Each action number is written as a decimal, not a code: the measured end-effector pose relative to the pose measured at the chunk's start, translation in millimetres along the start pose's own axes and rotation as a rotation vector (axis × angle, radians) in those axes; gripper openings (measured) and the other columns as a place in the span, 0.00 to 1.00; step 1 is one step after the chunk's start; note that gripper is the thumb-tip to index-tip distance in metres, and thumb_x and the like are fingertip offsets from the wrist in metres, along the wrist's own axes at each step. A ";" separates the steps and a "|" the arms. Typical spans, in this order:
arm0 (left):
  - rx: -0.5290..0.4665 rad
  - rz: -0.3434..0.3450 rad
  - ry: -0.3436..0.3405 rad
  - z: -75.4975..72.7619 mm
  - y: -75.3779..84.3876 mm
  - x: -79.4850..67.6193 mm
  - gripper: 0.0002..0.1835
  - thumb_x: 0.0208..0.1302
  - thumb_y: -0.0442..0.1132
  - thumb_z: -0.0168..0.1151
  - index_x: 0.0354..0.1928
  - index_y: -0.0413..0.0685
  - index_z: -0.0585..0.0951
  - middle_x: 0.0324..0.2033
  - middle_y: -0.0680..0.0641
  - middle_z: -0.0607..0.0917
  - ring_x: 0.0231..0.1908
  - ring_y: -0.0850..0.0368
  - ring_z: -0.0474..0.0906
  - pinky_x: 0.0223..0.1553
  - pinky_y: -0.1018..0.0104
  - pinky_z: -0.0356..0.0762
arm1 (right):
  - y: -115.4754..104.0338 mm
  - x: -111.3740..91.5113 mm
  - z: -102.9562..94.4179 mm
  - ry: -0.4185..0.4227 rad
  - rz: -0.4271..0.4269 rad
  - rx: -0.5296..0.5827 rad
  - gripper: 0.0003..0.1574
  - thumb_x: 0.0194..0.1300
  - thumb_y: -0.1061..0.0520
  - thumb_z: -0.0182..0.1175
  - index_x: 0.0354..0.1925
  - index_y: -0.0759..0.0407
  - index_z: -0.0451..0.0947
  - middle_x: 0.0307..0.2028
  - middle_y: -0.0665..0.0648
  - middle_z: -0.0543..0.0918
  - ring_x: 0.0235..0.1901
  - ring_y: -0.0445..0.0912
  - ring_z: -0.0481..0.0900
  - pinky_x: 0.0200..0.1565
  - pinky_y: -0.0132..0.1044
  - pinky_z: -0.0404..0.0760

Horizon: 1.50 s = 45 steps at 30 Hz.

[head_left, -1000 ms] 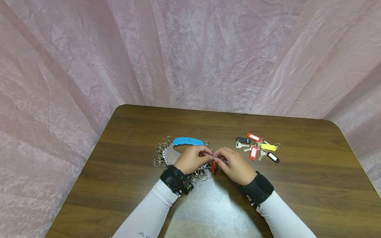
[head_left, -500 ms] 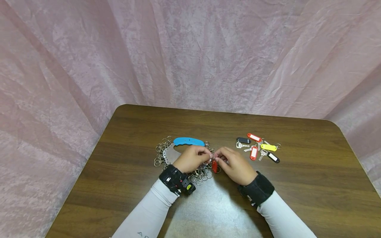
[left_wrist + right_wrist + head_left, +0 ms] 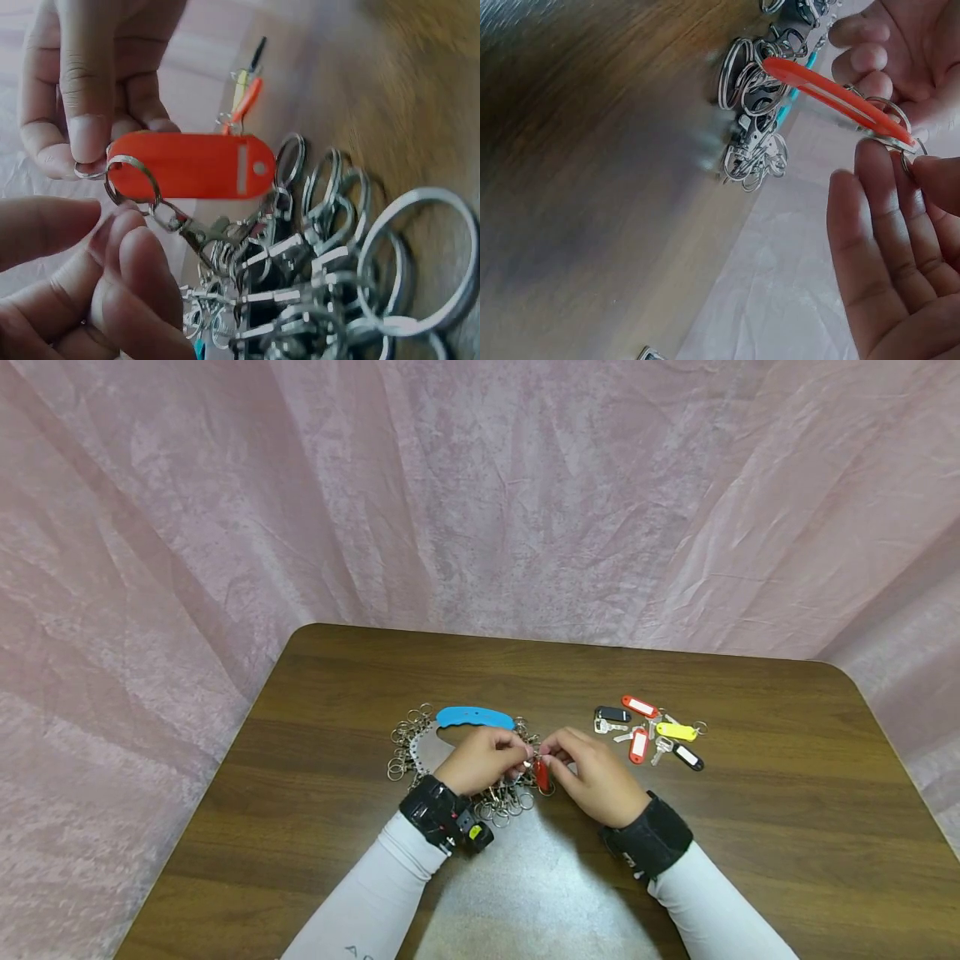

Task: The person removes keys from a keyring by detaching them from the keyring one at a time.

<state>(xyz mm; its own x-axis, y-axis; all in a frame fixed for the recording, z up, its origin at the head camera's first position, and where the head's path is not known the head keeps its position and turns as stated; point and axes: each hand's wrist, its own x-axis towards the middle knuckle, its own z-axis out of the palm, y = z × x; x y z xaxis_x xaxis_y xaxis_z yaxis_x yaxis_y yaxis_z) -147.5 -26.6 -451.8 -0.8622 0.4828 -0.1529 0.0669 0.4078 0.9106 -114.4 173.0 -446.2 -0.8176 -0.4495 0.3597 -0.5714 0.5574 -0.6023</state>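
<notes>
A red key tag [image 3: 199, 166] hangs between my two hands by its ring end, over a metal key holder [image 3: 431, 752] with a blue handle [image 3: 475, 717]. Swivel clips and split rings line the holder's edge. With thumb and fingers my left hand [image 3: 480, 762] pinches a split ring [image 3: 136, 160] that links to a clip beside the tag. My right hand [image 3: 596, 781] pinches the tag's smaller ring [image 3: 87, 174] between thumb and finger. In the left wrist view both rings overlap at the tag's end. Part of the holder lies hidden beneath my left hand.
To the right lies a loose group of keys with tags: a yellow tag [image 3: 676, 732], red tags [image 3: 638, 746] and black tags [image 3: 688, 757]. Everything rests on a brown wooden table [image 3: 787, 793], with a pink curtain [image 3: 525, 502] behind its far edge.
The red tag has turned from nearly edge-on to show more of its face and sits slightly further right. My left fingertips have shifted a little left; my right hand stays in place.
</notes>
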 end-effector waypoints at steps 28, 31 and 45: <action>-0.223 -0.167 -0.078 -1.9 -4.4 2.1 0.08 0.64 0.35 0.58 0.31 0.38 0.82 0.22 0.46 0.81 0.20 0.60 0.76 0.19 0.73 0.71 | -3.5 0.6 9.1 0.023 -0.076 0.059 0.13 0.55 0.69 0.65 0.37 0.56 0.77 0.37 0.47 0.78 0.39 0.39 0.76 0.41 0.37 0.78; -0.269 -0.179 -0.073 -1.3 -3.9 2.1 0.07 0.63 0.33 0.58 0.31 0.36 0.81 0.21 0.46 0.81 0.19 0.61 0.75 0.18 0.74 0.70 | -2.6 0.5 10.5 0.028 -0.078 0.054 0.13 0.55 0.69 0.66 0.36 0.55 0.77 0.36 0.46 0.78 0.39 0.39 0.76 0.41 0.37 0.78; -0.204 -0.062 -0.049 -0.2 -5.9 2.1 0.06 0.56 0.29 0.60 0.36 0.44 0.82 0.27 0.44 0.83 0.27 0.51 0.77 0.24 0.67 0.75 | 0.9 1.1 9.9 0.053 -0.036 0.072 0.10 0.58 0.67 0.64 0.38 0.55 0.77 0.38 0.47 0.79 0.39 0.39 0.77 0.39 0.37 0.79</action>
<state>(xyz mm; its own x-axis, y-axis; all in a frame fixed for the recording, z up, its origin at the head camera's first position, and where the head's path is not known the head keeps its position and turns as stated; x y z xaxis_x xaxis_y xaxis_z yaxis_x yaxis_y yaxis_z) -149.8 -28.2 -457.4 -0.8360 0.5005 -0.2250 -0.0930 0.2748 0.9570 -115.2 166.1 -453.4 -0.8005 -0.4293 0.4182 -0.5954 0.4893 -0.6373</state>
